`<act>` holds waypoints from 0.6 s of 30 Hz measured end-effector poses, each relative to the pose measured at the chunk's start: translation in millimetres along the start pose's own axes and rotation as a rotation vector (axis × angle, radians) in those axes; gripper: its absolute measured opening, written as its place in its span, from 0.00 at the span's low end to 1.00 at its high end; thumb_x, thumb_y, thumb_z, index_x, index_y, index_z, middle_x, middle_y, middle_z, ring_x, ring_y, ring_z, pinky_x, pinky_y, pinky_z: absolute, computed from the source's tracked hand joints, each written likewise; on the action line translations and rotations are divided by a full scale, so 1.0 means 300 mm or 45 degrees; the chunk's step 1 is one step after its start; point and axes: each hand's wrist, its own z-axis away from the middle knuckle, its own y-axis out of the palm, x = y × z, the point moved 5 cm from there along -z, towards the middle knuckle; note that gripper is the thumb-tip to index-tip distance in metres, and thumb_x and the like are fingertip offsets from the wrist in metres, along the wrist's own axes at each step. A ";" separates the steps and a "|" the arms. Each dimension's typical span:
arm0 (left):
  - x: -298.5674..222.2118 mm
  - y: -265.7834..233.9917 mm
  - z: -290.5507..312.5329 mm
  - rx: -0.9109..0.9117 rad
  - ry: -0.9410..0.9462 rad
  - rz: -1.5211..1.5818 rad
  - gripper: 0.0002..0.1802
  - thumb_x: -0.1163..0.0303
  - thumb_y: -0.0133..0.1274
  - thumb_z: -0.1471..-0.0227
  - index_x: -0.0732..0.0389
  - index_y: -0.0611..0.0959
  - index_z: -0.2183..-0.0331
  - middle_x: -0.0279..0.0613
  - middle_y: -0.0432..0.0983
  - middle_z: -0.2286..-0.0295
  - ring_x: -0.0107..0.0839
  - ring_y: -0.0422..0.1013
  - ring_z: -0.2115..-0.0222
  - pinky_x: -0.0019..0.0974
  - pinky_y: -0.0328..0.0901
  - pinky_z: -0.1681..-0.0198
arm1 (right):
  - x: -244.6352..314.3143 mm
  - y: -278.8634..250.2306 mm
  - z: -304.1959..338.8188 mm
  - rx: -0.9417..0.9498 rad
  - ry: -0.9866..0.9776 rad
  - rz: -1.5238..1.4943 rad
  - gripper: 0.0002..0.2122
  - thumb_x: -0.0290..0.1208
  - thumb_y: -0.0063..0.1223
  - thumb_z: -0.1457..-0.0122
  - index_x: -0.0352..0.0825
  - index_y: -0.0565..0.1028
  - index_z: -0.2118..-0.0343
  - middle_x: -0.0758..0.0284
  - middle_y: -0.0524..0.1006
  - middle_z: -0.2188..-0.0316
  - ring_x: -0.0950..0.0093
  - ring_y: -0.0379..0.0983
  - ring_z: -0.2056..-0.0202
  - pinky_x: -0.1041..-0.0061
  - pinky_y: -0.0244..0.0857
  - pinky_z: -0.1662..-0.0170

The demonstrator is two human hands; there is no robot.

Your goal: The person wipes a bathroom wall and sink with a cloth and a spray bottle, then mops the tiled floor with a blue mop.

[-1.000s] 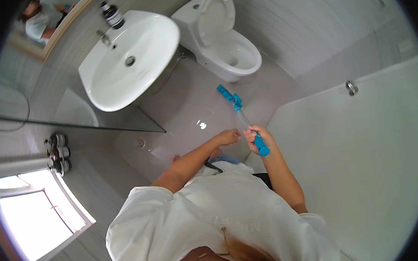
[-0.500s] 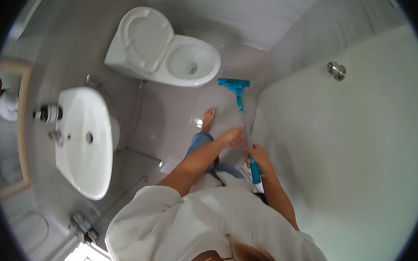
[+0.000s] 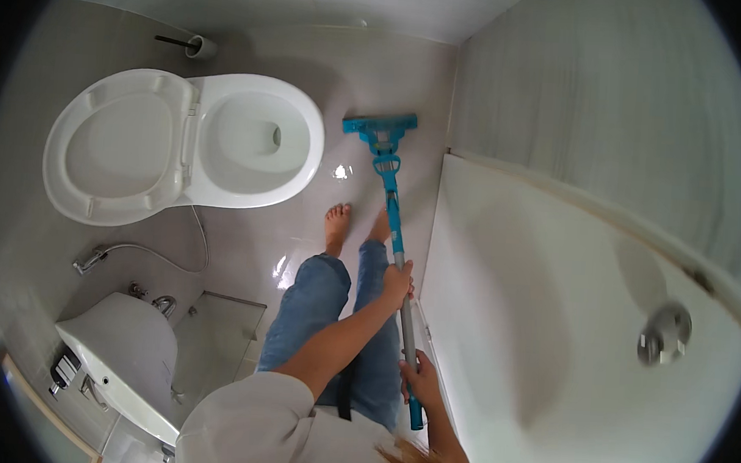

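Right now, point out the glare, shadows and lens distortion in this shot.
Head view: glare spots shine on the glossy grey floor tiles beside the blue-headed mop with grey pole. A soft shadow falls across the white bathtub. The fisheye bends the tub rim and wall edges and rings the frame in black. The white toilet bowl with raised lid stays sharp, as do both hands.

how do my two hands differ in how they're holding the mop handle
The left hand grips the blue and grey mop handle higher, arm stretched forward; the right hand grips lower, near its blue end grip, close to the body. Both are closed around the same handle.
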 end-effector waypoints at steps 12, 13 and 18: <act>-0.465 0.182 -0.397 0.145 0.088 0.119 0.17 0.61 0.55 0.42 0.55 0.66 0.58 0.40 0.70 0.81 0.29 0.66 0.89 0.35 0.63 0.89 | 0.503 -0.072 -0.376 -0.012 -0.018 0.172 0.20 0.35 0.52 0.35 0.29 0.68 0.45 0.67 0.70 0.88 0.77 0.66 0.90 0.74 0.59 0.85; -0.489 0.212 -0.317 0.105 0.048 0.122 0.18 0.62 0.56 0.42 0.56 0.67 0.58 0.40 0.70 0.81 0.28 0.67 0.88 0.35 0.64 0.88 | 0.528 -0.084 -0.309 -0.043 0.000 0.196 0.20 0.35 0.52 0.35 0.29 0.68 0.45 0.67 0.70 0.88 0.77 0.66 0.90 0.74 0.59 0.85; -0.534 0.358 -0.043 0.130 -0.271 0.333 0.17 0.63 0.61 0.46 0.59 0.71 0.62 0.39 0.72 0.80 0.25 0.68 0.86 0.32 0.66 0.84 | 0.536 -0.153 0.086 -0.257 0.225 0.226 0.24 0.30 0.56 0.38 0.28 0.66 0.41 0.68 0.71 0.85 0.79 0.65 0.89 0.75 0.59 0.86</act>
